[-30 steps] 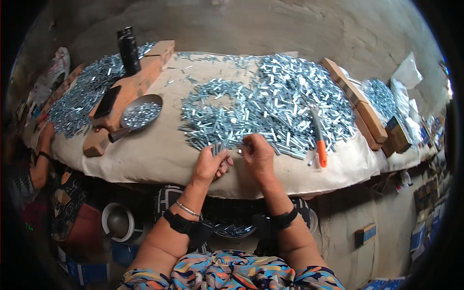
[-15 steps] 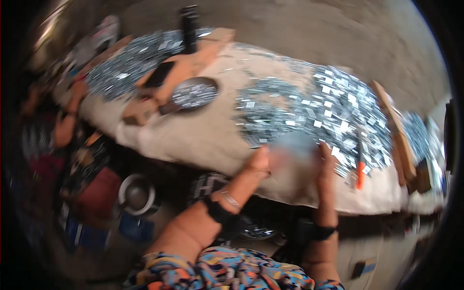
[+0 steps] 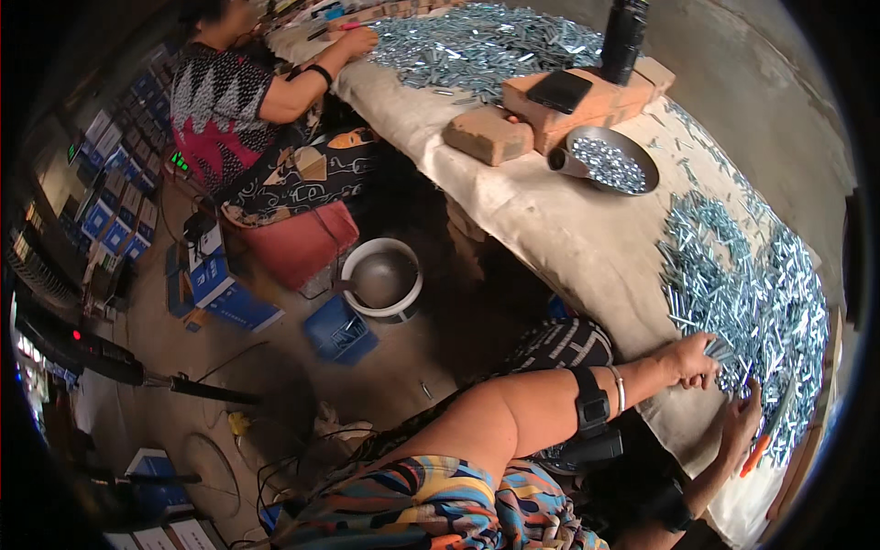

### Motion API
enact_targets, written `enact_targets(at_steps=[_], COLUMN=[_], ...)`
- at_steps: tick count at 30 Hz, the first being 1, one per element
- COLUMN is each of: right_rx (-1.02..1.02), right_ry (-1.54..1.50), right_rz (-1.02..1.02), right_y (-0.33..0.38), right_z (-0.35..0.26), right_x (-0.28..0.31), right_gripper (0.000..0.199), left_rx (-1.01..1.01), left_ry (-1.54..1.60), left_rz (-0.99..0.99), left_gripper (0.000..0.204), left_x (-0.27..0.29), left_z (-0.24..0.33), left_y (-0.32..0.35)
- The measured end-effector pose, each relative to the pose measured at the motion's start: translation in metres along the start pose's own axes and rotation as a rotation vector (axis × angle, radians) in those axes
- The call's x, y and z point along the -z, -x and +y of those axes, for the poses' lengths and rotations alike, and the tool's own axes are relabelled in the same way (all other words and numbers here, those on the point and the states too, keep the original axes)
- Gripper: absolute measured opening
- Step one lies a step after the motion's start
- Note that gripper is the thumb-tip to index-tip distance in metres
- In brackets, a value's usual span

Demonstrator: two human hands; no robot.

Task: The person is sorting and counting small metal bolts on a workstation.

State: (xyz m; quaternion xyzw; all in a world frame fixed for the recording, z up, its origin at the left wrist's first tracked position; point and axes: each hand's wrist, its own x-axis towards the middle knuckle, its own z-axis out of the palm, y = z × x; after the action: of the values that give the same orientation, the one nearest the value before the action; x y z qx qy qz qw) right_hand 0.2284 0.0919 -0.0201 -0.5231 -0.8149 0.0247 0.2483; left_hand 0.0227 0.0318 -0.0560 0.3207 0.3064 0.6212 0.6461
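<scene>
In the head view, the left hand (image 3: 689,361) grasps a small bundle of short metal rods (image 3: 721,351) at the near edge of a loose heap of silvery rods (image 3: 775,298) on the cloth-covered table (image 3: 568,243), while the right hand (image 3: 741,420) is just beside that heap, near an orange-handled tool (image 3: 755,456), and whether its fingers pinch anything I cannot tell. Farther along, a shallow pan (image 3: 649,165) of small metal pieces sits beside bricks (image 3: 490,135) bearing a black phone (image 3: 559,92) and a black bottle (image 3: 624,41).
</scene>
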Motion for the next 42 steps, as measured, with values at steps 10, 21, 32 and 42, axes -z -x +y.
enact_targets(at_steps=[10, 21, 32, 42], right_rx=[-0.154, -0.109, -0.048, 0.023], right_ry=[-1.180, -1.203, -1.211, -1.045], right_rz=[0.074, 0.052, -0.022, -0.143], right_y=[0.000, -0.001, -0.011, -0.005], right_z=[-0.058, -0.053, -0.023, -0.042], right_x=[-0.009, -0.010, -0.031, -0.017], right_gripper=[0.032, 0.032, 0.030, 0.026], left_rx=[-0.012, -0.047, -0.142, -0.188], left_ry=[-0.174, -0.126, -0.178, -0.317], left_rz=[-0.113, -0.002, -0.038, -0.011], left_gripper=[0.010, 0.022, 0.019, 0.046], left_x=[0.000, -0.005, -0.001, -0.004], left_z=[0.007, -0.001, 0.002, 0.002], left_y=[0.008, 0.005, 0.013, 0.018])
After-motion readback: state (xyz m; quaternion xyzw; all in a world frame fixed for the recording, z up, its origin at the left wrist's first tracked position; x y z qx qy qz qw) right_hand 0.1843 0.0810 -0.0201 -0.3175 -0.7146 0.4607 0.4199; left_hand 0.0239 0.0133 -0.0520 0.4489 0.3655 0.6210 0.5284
